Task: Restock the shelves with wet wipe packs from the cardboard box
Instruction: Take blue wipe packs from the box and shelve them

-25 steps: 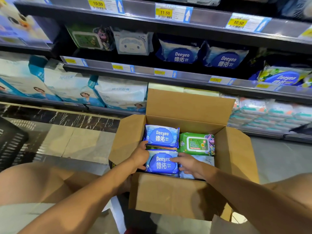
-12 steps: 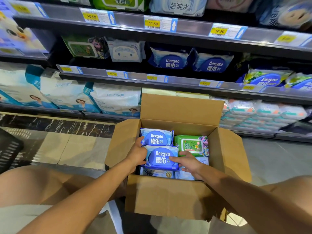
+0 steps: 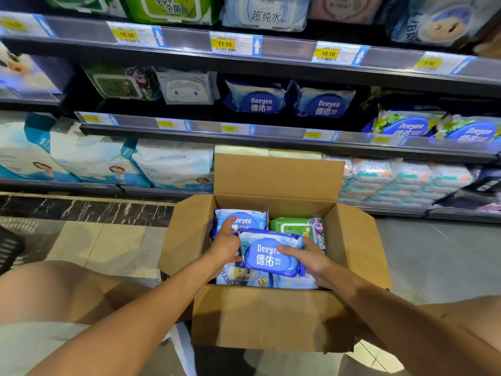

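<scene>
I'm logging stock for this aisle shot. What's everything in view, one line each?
cardboard box: one, brown, open on the floor before the shelves
held Deeyeo pack: one, blue, above the box's contents
boxed Deeyeo pack: one, blue, box's back left
green pack: one, green, box's back right
pale packs: at least two, light blue, box's front
shelf Deeyeo packs: two, dark blue, middle shelf centre
large bags: at least three, white and teal, bottom shelf left
price tags: several, yellow, shelf rails
left hand: one, grips the held pack's left end
right hand: one, grips its right end
</scene>
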